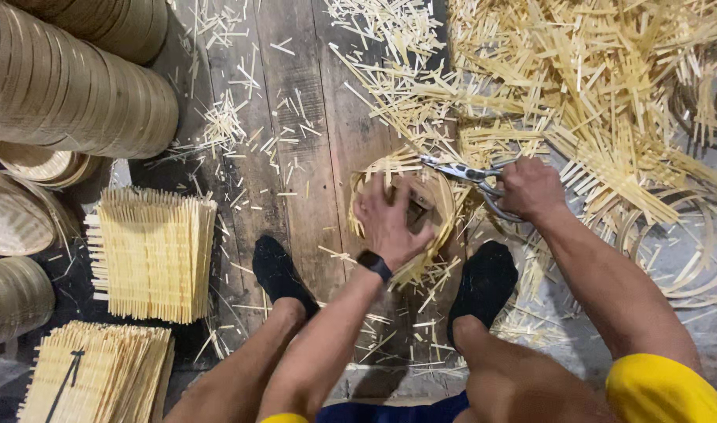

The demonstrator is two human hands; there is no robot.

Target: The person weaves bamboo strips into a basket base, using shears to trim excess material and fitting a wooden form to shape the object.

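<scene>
My left hand presses flat on a round woven bamboo tray that lies on the wooden floor between my feet. A black watch sits on that wrist. My right hand grips a pair of metal scissors, whose blades point left over the tray's upper rim, where loose strip ends stick out. My feet in black socks rest on either side of the tray.
A large heap of cut bamboo strips covers the upper right. Bamboo hoops lie at right. Stacked round frames stand at upper left, and stacks of square woven mats at lower left.
</scene>
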